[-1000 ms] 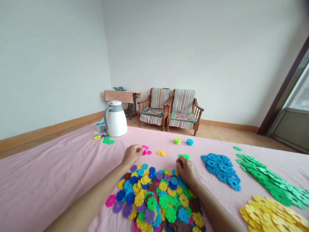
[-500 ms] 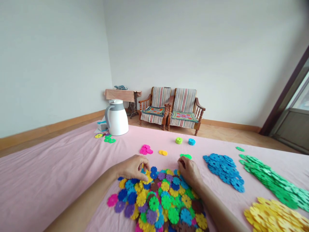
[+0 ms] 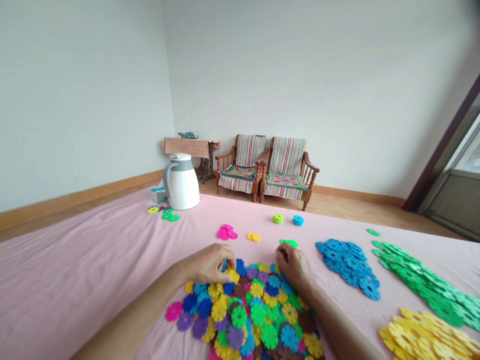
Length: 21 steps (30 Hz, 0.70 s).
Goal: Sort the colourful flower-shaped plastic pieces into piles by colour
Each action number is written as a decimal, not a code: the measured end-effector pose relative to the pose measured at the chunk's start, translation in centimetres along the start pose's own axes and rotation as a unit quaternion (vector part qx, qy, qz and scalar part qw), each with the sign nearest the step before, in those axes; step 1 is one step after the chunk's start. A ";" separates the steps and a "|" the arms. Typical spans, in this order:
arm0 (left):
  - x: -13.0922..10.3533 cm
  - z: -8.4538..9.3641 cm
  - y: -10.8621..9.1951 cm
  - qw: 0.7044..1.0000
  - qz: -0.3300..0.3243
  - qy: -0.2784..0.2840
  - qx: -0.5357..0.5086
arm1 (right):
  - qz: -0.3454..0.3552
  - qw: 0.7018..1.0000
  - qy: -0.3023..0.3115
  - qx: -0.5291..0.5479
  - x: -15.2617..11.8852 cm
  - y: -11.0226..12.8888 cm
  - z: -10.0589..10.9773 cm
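Observation:
A mixed heap of plastic snowflake discs (image 3: 258, 312) in several colours lies in front of me on the pink cloth. At its far left edge my left hand (image 3: 210, 264) is bent over the heap, thumb and fingers closing on a yellow snowflake disc (image 3: 233, 275). My right hand (image 3: 295, 266) rests at the far right edge of the heap, its fingers curled in; whatever they hold is hidden. Just beyond that hand lie a few green discs (image 3: 289, 243). Small groups of pink discs (image 3: 227, 232) and yellow-orange discs (image 3: 253, 237) sit farther out.
To the right are piles of blue discs (image 3: 348, 265), green discs (image 3: 431, 280) and yellow discs (image 3: 427, 335). A lime stack (image 3: 278, 218) and a blue stack (image 3: 298, 220) stand near the far edge. A white jug (image 3: 183, 185) is at the back left, with several discs beside it.
My left hand has shifted slightly right, its fingertips now at a yellow disc on the heap. My right hand stays in nearly the same place.

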State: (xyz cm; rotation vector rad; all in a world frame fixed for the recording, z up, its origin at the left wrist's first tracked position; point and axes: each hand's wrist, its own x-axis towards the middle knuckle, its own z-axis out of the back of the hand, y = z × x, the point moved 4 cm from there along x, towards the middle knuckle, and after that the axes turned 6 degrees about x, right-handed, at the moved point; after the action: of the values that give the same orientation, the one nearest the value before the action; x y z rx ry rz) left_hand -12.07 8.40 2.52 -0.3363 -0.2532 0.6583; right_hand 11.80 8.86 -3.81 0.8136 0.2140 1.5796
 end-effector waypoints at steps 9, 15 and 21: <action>0.2 -0.7 1.1 0.996 0.074 0.034 -0.034 | 0.012 1.000 -0.018 -0.004 0.1 -0.4 -0.3; 0.6 -0.8 1.7 0.990 0.089 -0.006 -0.106 | 0.010 1.000 -0.017 -0.002 0.1 -0.2 -0.1; 3.2 -2.4 3.9 0.941 0.191 -0.095 -0.264 | 0.006 1.000 -0.018 0.001 0.1 0.2 0.0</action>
State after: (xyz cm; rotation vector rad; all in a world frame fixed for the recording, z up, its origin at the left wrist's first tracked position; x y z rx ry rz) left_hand -11.02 12.81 -0.76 -0.8540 -0.5608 1.0068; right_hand 11.66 8.92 -3.65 0.8458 0.1850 1.5741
